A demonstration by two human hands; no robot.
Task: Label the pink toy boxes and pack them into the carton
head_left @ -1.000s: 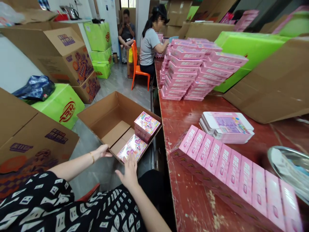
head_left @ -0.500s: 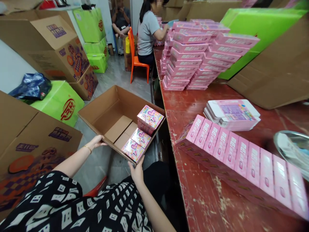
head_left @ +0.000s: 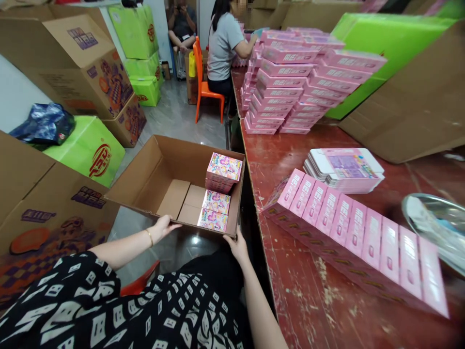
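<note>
An open brown carton sits on the floor left of the red table. My left hand rests against the carton's near edge, fingers partly curled on it. My right hand grips the carton's near right corner. Inside the carton, along its right side, a short stack of pink boxes stands behind two flat pink boxes. On the table beside me runs a long row of upright pink boxes.
Flat unfolded pink cartons lie on the table, with tall piles of pink boxes behind. A metal bowl is at the right. A seated person on an orange chair works at the far end. Brown and green cartons crowd the left floor.
The carton has turned and been drawn squarer toward me. Both my hands moved from over its contents to its near edge and corner.
</note>
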